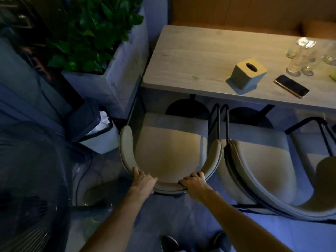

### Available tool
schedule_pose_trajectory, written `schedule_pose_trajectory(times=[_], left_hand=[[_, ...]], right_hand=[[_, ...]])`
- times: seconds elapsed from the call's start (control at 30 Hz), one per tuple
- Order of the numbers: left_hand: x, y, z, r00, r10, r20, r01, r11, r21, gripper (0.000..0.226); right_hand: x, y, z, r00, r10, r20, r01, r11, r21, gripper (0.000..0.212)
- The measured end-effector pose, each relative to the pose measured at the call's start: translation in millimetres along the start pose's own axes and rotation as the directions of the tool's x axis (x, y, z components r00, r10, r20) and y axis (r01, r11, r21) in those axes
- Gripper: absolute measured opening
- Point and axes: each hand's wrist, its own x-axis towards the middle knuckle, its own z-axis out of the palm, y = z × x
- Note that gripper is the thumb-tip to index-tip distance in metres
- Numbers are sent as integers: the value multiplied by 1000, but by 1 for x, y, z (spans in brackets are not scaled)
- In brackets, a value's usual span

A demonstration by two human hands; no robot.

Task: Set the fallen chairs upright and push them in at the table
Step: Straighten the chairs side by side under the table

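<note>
A beige armchair with a curved backrest stands upright at the left end of the wooden table, its seat front just under the table edge. My left hand grips the left part of the backrest rim and my right hand grips the right part. Beside it on the right stands a second beige chair, upright and close to the table. Part of a third chair shows at the far right edge.
A concrete planter with green leaves stands left of the table, with a bin in front of it. A dark fan grille fills the lower left. On the table are a tissue box, a phone and glasses.
</note>
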Motion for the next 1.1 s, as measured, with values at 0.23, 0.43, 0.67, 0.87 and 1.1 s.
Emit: schedule_pose_trajectory(times=[0.23,0.43,0.67,0.87,1.1], left_hand=[[-13,-5,13,999,-32,-10,32,999,-14,40],[-15,-7,15,998,-37,-44,36,999,-35,42],[-8,-21,22,997,-29,-67,27,999,-35,44],[-9,-27,18,995,-28,-92,21,997,-76,41],[-17,-12,21,991,-41,-127,31,996,-83,43]], right_hand=[[2,-7,-7,999,-53,8,53,999,1,39],[0,-13,-6,999,-38,6,37,999,30,34],[5,-22,-8,999,-47,10,47,997,58,34],[12,-20,-14,998,-66,2,65,995,80,31],[11,-19,-11,997,-70,-18,71,993,92,30]])
